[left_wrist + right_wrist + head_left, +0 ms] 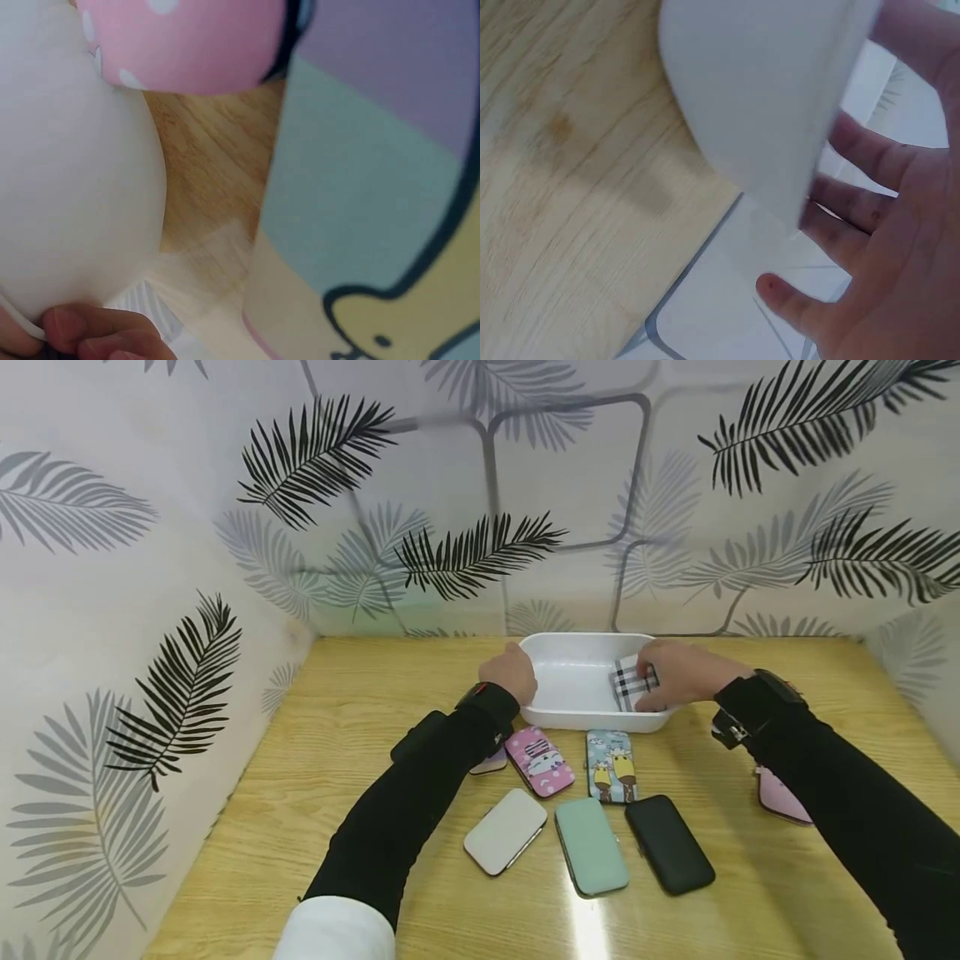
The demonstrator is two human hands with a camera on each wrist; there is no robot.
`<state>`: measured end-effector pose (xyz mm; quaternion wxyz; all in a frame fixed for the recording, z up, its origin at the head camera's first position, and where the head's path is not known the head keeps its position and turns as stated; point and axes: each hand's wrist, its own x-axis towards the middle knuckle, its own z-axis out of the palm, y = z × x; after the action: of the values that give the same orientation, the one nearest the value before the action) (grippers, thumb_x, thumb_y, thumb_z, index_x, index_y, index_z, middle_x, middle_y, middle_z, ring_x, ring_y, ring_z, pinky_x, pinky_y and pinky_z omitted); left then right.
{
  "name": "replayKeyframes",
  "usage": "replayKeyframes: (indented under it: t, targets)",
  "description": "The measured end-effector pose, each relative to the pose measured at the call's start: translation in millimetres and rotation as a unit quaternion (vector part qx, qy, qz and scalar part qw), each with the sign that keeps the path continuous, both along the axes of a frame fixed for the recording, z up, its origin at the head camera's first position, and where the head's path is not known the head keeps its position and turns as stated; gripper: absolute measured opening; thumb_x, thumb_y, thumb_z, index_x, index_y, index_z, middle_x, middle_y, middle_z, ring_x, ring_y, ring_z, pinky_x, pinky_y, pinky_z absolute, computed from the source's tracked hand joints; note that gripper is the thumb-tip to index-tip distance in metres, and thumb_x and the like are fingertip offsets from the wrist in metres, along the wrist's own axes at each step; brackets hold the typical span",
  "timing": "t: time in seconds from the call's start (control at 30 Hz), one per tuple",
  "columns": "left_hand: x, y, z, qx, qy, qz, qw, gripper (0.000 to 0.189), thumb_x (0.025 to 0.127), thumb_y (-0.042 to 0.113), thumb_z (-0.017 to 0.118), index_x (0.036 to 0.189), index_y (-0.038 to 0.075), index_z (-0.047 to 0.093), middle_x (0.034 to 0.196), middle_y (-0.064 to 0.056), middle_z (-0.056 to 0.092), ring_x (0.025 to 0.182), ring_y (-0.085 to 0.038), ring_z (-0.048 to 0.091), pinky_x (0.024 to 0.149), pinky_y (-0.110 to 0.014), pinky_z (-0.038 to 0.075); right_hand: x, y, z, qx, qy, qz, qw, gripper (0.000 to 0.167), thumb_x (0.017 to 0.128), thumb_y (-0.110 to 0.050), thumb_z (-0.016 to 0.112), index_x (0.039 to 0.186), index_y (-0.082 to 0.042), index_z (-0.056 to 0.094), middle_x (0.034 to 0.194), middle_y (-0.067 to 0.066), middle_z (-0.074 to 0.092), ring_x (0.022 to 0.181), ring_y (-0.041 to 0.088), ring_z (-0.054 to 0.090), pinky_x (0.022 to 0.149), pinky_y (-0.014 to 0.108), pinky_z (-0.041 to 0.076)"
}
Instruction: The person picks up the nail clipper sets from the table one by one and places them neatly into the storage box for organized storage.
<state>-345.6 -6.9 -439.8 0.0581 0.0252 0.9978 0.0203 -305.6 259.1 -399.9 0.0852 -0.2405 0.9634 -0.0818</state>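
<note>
In the head view, our left hand [512,675] grips the left end of the white tub [566,687], while our right hand [681,675] pinches the checked case [624,683] inside the tub, at its right end. On the near side of the tub lie the pink case [538,762] and the giraffe case [611,766], with the cream case [505,832], green case [592,847] and black case [670,845] farther out from it. We would do well to hold the rim firmly so the tub cannot slide, and to keep the checked case flat against its floor, clear of the wall. In the left wrist view, our fingers curl over the tub's edge, a pastel case [360,142] looming beside it. In the right wrist view, our fingers reach behind the tub's wall, which hides the checked case; we should keep our knuckles from nudging that wall.
</note>
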Motion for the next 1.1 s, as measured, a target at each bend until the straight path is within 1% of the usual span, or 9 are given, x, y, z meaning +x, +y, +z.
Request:
replayKeyframes:
  t: [0.07, 0.13, 0.23, 0.3, 0.37, 0.63, 0.9, 1.0, 1.1]
  targets:
    - [1.5, -0.1, 0.0, -0.004, -0.005, 0.002, 1.0000, 0.047, 0.102, 0.037, 0.052, 0.133, 0.003, 0.046, 0.090, -0.005, 0.069, 0.075, -0.017, 0.068, 0.066, -0.032, 0.054, 1.0, -0.1, -3.8, 0.026, 0.009, 0.009, 0.9996, 0.035, 0.080, -0.040, 0.083, 0.097, -0.013, 0.068, 0.100, 0.005, 0.063, 0.087, 0.022, 0.053, 0.077, 0.046, 0.040]
    - [3.5, 0.1, 0.2, -0.008, -0.010, 0.004, 0.9999, 0.048, 0.102, 0.038, 0.052, 0.134, 0.003, 0.046, 0.091, -0.005, 0.069, 0.076, -0.017, 0.068, 0.066, -0.032, 0.054, 2.0, -1.7, -7.7, 0.042, 0.021, 0.018, 0.9987, 0.032, 0.080, -0.039, 0.082, 0.096, -0.014, 0.069, 0.102, 0.004, 0.066, 0.091, 0.024, 0.056, 0.078, 0.050, 0.039]
    - [5.9, 1.0, 0.8, -0.007, -0.015, 0.006, 0.9999, 0.049, 0.102, 0.039, 0.052, 0.135, 0.003, 0.046, 0.094, -0.005, 0.070, 0.077, -0.016, 0.069, 0.066, -0.031, 0.054, 2.9, -6.6, -12.2, 0.041, 0.026, 0.026, 0.9985, 0.043, 0.082, -0.038, 0.082, 0.115, -0.013, 0.069, 0.122, 0.012, 0.066, 0.113, 0.033, 0.058, 0.092, 0.065, 0.040]
    - [7.0, 1.8, 0.7, -0.004, -0.015, 0.007, 0.9998, 0.049, 0.102, 0.039, 0.052, 0.135, 0.003, 0.046, 0.095, -0.005, 0.070, 0.078, -0.017, 0.069, 0.067, -0.031, 0.054, 3.7, -11.2, -13.0, 0.035, 0.024, 0.031, 0.9986, 0.056, 0.083, -0.037, 0.082, 0.131, -0.014, 0.064, 0.139, 0.018, 0.058, 0.129, 0.041, 0.052, 0.101, 0.074, 0.032]
    - [7.7, 2.7, 0.4, -0.004, -0.015, 0.009, 0.9998, 0.049, 0.102, 0.039, 0.053, 0.135, 0.003, 0.046, 0.095, -0.005, 0.070, 0.079, -0.017, 0.069, 0.068, -0.032, 0.054, 4.3, -15.5, -12.8, 0.042, 0.013, 0.036, 0.9984, 0.062, 0.085, -0.036, 0.079, 0.140, -0.016, 0.059, 0.148, 0.020, 0.051, 0.137, 0.045, 0.045, 0.105, 0.078, 0.024]
    - [6.9, 6.5, -0.7, 0.001, -0.019, 0.011, 0.9998, 0.048, 0.101, 0.038, 0.054, 0.133, 0.003, 0.046, 0.092, -0.005, 0.068, 0.074, -0.016, 0.066, 0.066, -0.031, 0.052, -1.0, -14.6, -12.7, 0.083, -0.054, 0.016, 0.9950, 0.057, 0.085, -0.028, 0.075, 0.139, -0.014, 0.061, 0.150, 0.022, 0.048, 0.139, 0.045, 0.042, 0.103, 0.081, 0.022]
    - [2.0, 5.4, 3.7, 0.000, -0.016, 0.021, 0.9997, 0.048, 0.100, 0.036, 0.054, 0.134, 0.003, 0.045, 0.092, -0.005, 0.068, 0.074, -0.017, 0.065, 0.067, -0.031, 0.052, -6.5, -11.0, -9.3, 0.044, -0.063, 0.024, 0.9967, 0.059, 0.088, -0.029, 0.074, 0.143, -0.012, 0.057, 0.152, 0.024, 0.045, 0.139, 0.046, 0.041, 0.102, 0.074, 0.031]
    - [0.1, 5.8, 3.1, -0.002, -0.018, 0.019, 0.9996, 0.050, 0.100, 0.037, 0.055, 0.135, 0.004, 0.044, 0.093, -0.005, 0.068, 0.073, -0.017, 0.063, 0.066, -0.031, 0.050, 1.0, -3.1, -3.0, -0.011, -0.044, 0.020, 0.9988, 0.060, 0.091, -0.030, 0.073, 0.144, -0.008, 0.054, 0.152, 0.024, 0.045, 0.140, 0.046, 0.040, 0.108, 0.068, 0.033]
    - [-1.1, 5.8, 2.4, -0.005, -0.021, 0.016, 0.9996, 0.050, 0.100, 0.038, 0.054, 0.136, 0.003, 0.044, 0.092, -0.005, 0.068, 0.073, -0.017, 0.064, 0.065, -0.031, 0.049, 17.7, 13.6, 6.7, -0.067, -0.017, 0.007, 0.9976, 0.057, 0.094, -0.029, 0.071, 0.144, -0.007, 0.053, 0.152, 0.022, 0.045, 0.141, 0.044, 0.040, 0.111, 0.062, 0.034]
